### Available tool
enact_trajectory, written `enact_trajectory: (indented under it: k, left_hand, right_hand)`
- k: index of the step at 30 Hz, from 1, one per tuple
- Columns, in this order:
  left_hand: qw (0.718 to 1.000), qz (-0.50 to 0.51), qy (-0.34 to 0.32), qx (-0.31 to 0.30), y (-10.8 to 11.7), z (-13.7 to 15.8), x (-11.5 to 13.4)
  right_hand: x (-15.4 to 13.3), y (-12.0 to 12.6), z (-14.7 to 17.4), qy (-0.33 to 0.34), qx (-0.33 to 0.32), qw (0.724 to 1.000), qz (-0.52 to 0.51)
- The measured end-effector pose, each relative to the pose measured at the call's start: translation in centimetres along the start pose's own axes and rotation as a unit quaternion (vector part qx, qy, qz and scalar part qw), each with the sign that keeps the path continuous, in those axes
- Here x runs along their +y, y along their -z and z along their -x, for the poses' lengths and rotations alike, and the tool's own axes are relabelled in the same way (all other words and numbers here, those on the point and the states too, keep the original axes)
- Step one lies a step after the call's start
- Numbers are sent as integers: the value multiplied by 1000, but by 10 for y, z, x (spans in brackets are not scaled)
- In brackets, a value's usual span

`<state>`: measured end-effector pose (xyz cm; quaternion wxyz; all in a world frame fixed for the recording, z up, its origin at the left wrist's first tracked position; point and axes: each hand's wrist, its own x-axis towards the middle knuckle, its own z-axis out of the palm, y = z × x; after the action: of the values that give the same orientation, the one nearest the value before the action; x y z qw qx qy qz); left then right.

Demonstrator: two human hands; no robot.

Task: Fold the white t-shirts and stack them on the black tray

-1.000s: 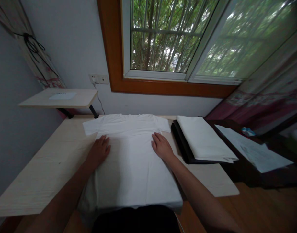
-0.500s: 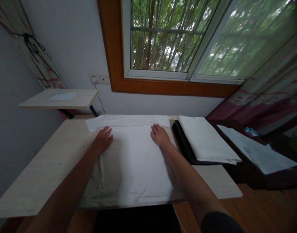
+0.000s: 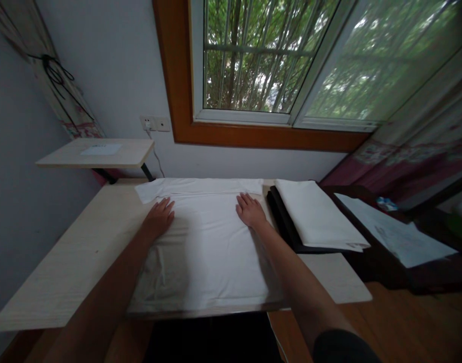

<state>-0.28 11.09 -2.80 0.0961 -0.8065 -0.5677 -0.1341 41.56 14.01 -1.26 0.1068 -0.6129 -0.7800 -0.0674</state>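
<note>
We find the white shirt [image 3: 215,247] laid out on the pale wooden desk [image 3: 83,242], right of the desk's middle, reaching from its back edge to its front edge. A crosswise line, fold or seam we cannot tell, runs near the desk's back edge, with a sleeve-like flap angled out to the left; creases show toward the desk's front. We record the left hand [image 3: 159,217] palm down on the shirt's left side, over the rear part of the desk; its grip is open, fingers extended, nothing grasped. The right hand [image 3: 250,210] lies level with it along the desk, flat on the shirt's right side, grip likewise open. We note a dark sleeve [image 3: 342,348] on the right arm, at the desk's near right. On the desk's right portion, just beside the shirt, sits a folded white cloth [image 3: 317,217] on top of a black item [image 3: 283,217]. Above the desk's back left corner stands a small shelf [image 3: 134,154] bearing a paper sheet [image 3: 101,149]. Behind the desk we observe wall sockets [image 3: 155,123] with a cable [image 3: 157,159] hanging down, and higher up a barred window [image 3: 261,65].
</note>
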Motion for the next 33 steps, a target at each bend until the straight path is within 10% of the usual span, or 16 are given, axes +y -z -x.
enact_trajectory:
  k: [20,33]
  left_hand:
    - [998,-28,33,-56,44,85,36]
    - [1000,-8,26,14,50,21,20]
  right_hand:
    - [5,17,60,37,17,999,-7]
    - [8,14,32,-10,49,997,-59]
